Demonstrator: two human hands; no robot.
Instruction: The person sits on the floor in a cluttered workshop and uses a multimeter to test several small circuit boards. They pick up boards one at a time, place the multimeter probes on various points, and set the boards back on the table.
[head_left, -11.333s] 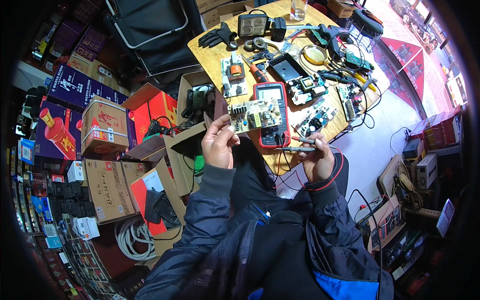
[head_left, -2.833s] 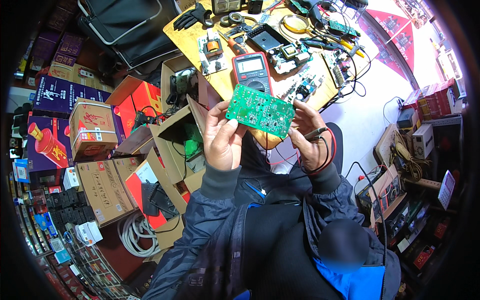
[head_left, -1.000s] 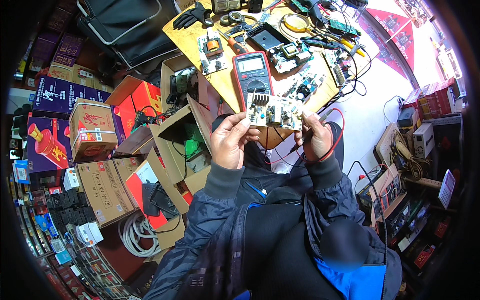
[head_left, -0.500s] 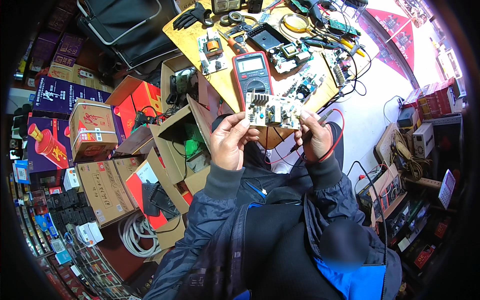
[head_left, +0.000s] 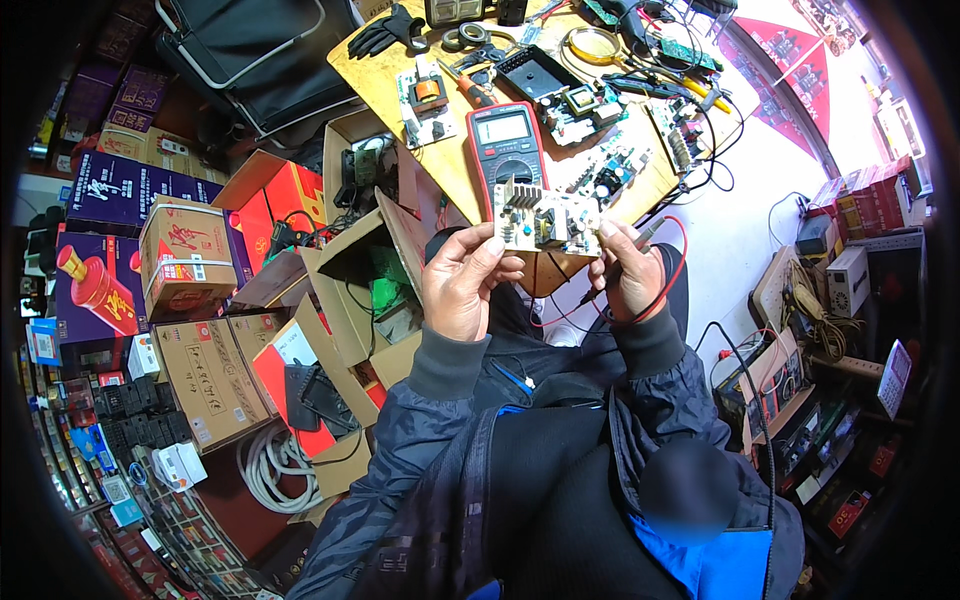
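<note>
A pale circuit board with a dark finned heat sink and small parts is held up over the table's near edge. My left hand grips its left end between thumb and fingers. At the right end, my right hand is closed on the board too, with test probes also tucked in it; their red and black leads loop below. Just beyond the board lies a red and grey multimeter, its lower end partly covered by the board. The fingertips behind the board are hidden.
The wooden table carries a board with an orange transformer, a screwdriver, a black glove, tape rolls, a magnifier and more boards. Open cartons stand at the left, equipment at the right.
The board and both hands have hardly moved; the board's tilt differs very slightly. Nothing was taken hold of or let go.
</note>
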